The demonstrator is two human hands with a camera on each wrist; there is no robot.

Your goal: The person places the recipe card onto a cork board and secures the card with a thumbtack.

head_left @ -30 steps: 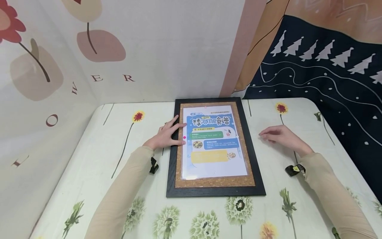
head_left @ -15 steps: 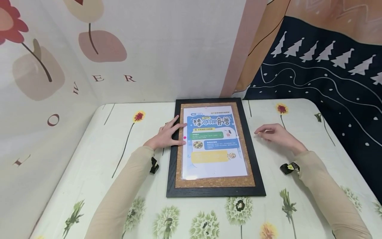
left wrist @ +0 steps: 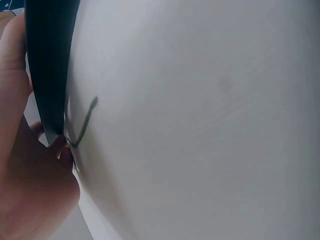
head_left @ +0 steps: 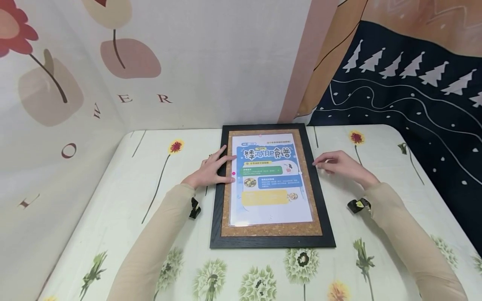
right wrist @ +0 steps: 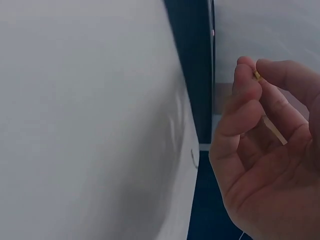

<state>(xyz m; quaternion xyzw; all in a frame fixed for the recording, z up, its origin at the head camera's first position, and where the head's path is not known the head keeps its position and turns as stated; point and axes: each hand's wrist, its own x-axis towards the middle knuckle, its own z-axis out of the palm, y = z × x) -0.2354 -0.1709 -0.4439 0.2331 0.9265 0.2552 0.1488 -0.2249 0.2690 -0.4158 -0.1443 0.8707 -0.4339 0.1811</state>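
A black-framed cork board (head_left: 272,230) lies on the table, bearing a blue and white printed sheet (head_left: 254,211) in a glossy cover. My left hand (head_left: 207,172) rests on the board's left edge, fingers spread, with thumb and a fingertip at the sheet's left side. Other fingers touch the frame's outer side in the left wrist view. Above the right frame edge, my right hand (head_left: 344,166) pinches a tiny yellow pushpin (right wrist: 257,75) between thumb and forefinger; most of it is hidden. A pink pin (head_left: 233,173) sits at the sheet's left edge, a pale dot (head_left: 300,172) at its right.
The table is covered by a white flowered cloth (head_left: 158,267). Printed curtains hang behind it, a pale one (head_left: 211,62) and a dark one with trees (head_left: 406,96). Black wrist cameras (head_left: 357,205) are strapped at both cuffs.
My right hand has moved left and slightly away from me, from over the cloth to the board's right edge. The left hand and the board have stayed in place.
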